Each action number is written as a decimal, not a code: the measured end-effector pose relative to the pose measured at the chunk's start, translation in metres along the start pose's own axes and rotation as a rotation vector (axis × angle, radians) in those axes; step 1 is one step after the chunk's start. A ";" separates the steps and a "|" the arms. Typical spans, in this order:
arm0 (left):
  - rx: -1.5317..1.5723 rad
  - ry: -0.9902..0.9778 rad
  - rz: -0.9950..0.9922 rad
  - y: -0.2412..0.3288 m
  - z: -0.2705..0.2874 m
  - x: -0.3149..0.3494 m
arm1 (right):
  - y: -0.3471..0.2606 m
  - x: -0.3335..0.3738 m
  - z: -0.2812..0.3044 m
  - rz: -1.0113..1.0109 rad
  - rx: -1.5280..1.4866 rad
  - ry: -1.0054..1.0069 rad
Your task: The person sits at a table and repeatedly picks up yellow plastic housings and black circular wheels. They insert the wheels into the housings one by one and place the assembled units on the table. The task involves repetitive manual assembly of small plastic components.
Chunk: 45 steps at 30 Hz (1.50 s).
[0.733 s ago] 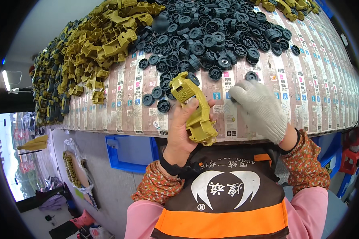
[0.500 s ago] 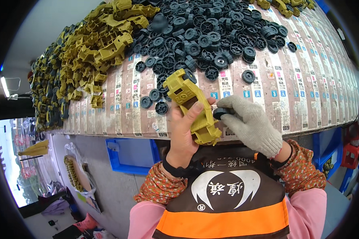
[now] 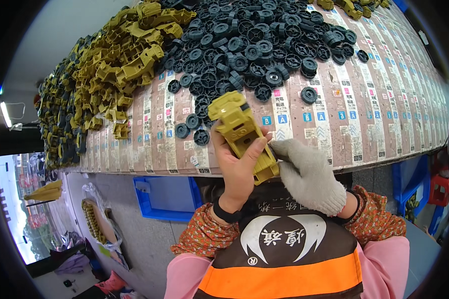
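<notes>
My bare left hand (image 3: pixel 239 167) grips a mustard-yellow plastic toy car body (image 3: pixel 239 130), held tilted just above the table's near edge. A dark wheel shows in part by the body's far end. In a white knitted glove, my right hand (image 3: pixel 309 174) is closed against the right side of the body's near end. Only a dark sliver of the toy wheel (image 3: pixel 275 149) in its fingers shows; the rest is hidden by the glove and the body. Beyond my hands lies a big heap of loose dark wheels (image 3: pixel 254 45).
A pile of yellow car bodies (image 3: pixel 119 60) spreads over the table's far left, with bodies that have dark wheels (image 3: pixel 60 119) further left. The table (image 3: pixel 384 114) has a printed, striped covering. Below its near edge is a blue tray (image 3: pixel 167 197); a red stool (image 3: pixel 439 189) stands at right.
My right hand has brought the wheel up against the car body, where it is now mostly hidden. The body has turned in my left hand, showing more of its upper face.
</notes>
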<state>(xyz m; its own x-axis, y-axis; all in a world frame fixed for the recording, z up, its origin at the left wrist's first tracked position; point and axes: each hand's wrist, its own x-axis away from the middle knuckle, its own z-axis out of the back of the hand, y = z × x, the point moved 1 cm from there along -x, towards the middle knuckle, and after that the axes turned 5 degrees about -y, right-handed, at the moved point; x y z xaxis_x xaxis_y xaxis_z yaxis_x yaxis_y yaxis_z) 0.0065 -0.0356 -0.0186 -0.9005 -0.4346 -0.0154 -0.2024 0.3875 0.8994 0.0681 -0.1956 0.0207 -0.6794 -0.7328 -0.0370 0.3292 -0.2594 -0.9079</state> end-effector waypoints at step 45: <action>0.131 -0.050 0.337 0.008 0.001 -0.015 | 0.048 -0.066 0.089 0.097 0.853 0.115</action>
<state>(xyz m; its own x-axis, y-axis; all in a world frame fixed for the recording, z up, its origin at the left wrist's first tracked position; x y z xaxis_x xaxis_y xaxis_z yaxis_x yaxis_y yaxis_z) 0.0177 -0.0248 -0.0114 -0.9422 -0.2253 0.2479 0.0644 0.6045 0.7940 0.1874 -0.2153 0.0173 -0.6698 -0.7201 -0.1815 0.7374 -0.6160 -0.2771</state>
